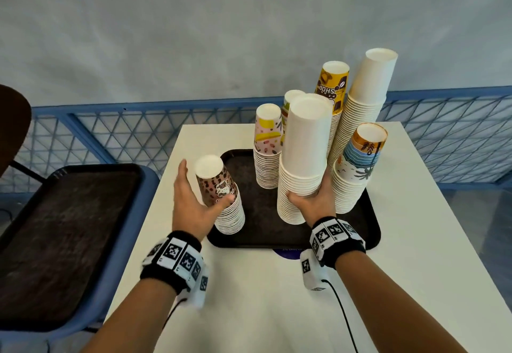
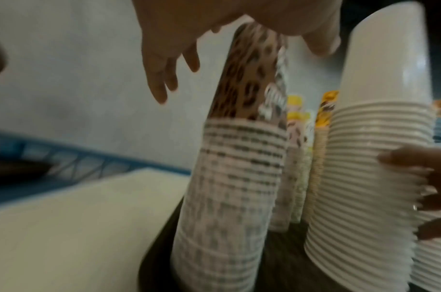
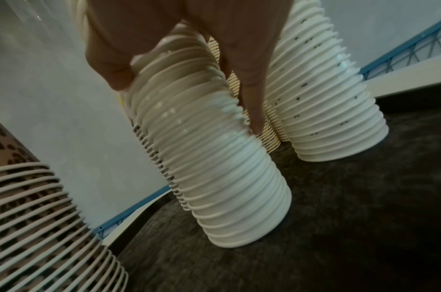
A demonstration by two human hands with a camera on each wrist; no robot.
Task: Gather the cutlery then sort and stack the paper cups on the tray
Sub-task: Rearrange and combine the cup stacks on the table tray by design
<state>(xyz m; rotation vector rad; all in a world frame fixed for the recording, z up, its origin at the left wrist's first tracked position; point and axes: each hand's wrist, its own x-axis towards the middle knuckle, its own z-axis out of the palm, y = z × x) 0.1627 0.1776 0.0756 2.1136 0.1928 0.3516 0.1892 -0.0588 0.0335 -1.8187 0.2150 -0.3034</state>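
**Both hands at cup stacks on the tray**

Left hand (image 1: 191, 200) spread loose beside the leopard-print stack (image 1: 221, 195), fingers straight and reaching up past its 9 o'clock side, thumb resting across the printed top cup; not clasped round it. Seen in the left wrist view as relaxed fingers (image 2: 159, 79) standing apart from the stack's wall (that view is blurred). Right hand (image 1: 310, 197) wrapped round the middle of the near plain white stack (image 1: 304, 159), thumb across the front rims, fingers gone behind; confirmed in the right wrist view by a thumb and fingertips (image 3: 254, 110) pressed into the ribbed rims.

Fingers of the right hand mostly hidden in the head view. Base of the yellow "SHOP" stack (image 1: 331, 87) and most of the yellow-patterned stack (image 1: 289, 103) behind it covered by the white stack. Purple mark on the desk (image 1: 277, 297) cut off by the tray's near edge.

Black tray (image 1: 263, 231) at 12 o'clock on the desk, holding seven stacks of upturned cups: leopard at 9 o'clock on its edge, pink-patterned stack (image 1: 267, 147) at 11, tall white stack (image 1: 363, 109) at 1, blue-wave stack (image 1: 354, 170) at 3. Second dark tray (image 1: 55, 242) on a blue chair at 9 o'clock, off the desk.
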